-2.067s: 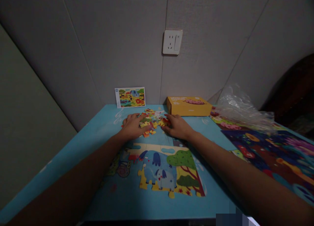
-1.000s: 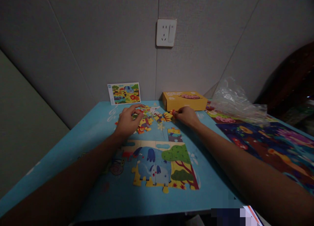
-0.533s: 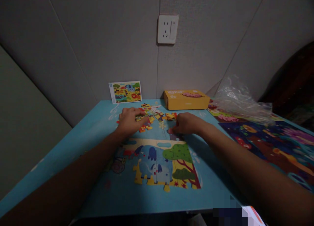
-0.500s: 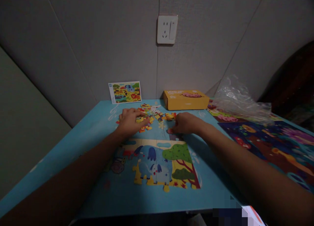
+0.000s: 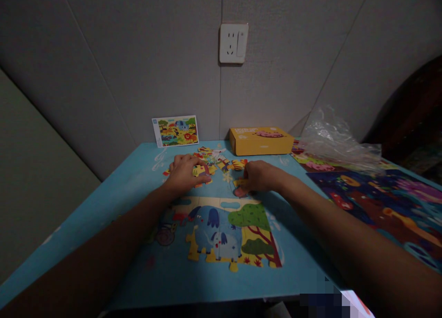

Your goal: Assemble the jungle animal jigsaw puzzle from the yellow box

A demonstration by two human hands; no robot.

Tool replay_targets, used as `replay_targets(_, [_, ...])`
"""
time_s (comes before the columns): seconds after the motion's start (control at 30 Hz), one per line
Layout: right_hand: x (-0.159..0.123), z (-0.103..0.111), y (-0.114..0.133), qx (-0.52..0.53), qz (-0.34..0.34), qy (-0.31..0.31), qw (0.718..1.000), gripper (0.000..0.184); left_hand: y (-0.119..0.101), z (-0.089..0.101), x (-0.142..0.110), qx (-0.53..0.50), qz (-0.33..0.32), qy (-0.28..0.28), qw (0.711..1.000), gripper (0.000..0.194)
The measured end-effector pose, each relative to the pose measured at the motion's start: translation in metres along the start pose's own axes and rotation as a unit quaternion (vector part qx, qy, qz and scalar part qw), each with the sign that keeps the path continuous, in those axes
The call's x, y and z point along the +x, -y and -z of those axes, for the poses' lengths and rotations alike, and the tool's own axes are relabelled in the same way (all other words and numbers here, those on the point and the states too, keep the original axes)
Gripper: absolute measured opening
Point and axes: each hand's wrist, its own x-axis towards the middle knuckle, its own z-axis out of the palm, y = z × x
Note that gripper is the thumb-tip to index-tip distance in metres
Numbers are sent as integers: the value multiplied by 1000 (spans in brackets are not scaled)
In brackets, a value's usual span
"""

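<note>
Elephant puzzle (image 5: 221,233): one; box (image 5: 264,146): one; card (image 5: 176,131): one.

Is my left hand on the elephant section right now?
No, the left hand is at the pile of pieces, beyond the elephant section.

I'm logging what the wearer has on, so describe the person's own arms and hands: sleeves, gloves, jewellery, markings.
The left hand and right hand are ungloved. The left forearm and right forearm are bare, with no sleeve, watch, bracelet or bold marking visible. Dim light leaves rings or faint marks uncertain.
</note>
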Motion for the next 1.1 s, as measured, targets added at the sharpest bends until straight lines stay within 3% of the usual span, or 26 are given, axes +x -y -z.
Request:
replay_targets(0.2, [10,0,-7,61,27,-6,998,33,-5,6,0,-124,3,-53,991,22])
replay_targets(0.3, [12,4,-13,99,37,-2,994,21,-6,8,0,-211,24,-72,975,27])
replay_targets(0.37, [14,5,-17,144,50,-13,988,23,-5,7,1,-237,36,-91,967,31])
replay_targets(0.53, [29,-3,-28,219,30,-141,965,29,-3,3,2,-296,12,-101,950,32])
replay_targets(0.73, [50,-19,-41,103,-2,-246,964,26,-6,5,0,-327,6,-74,942,33])
replay_targets(0.87, [39,-19,-20,166,90,-254,949,30,-10,7,-4,-345,8,-58,937,36])
replay_targets(1.0, [18,-20,19,257,233,-207,915,23,-14,8,-7,-341,-39,-22,939,42])
replay_targets(1.1, [14,-18,29,248,219,-233,914,24,-11,11,-5,-282,-78,-66,954,36])
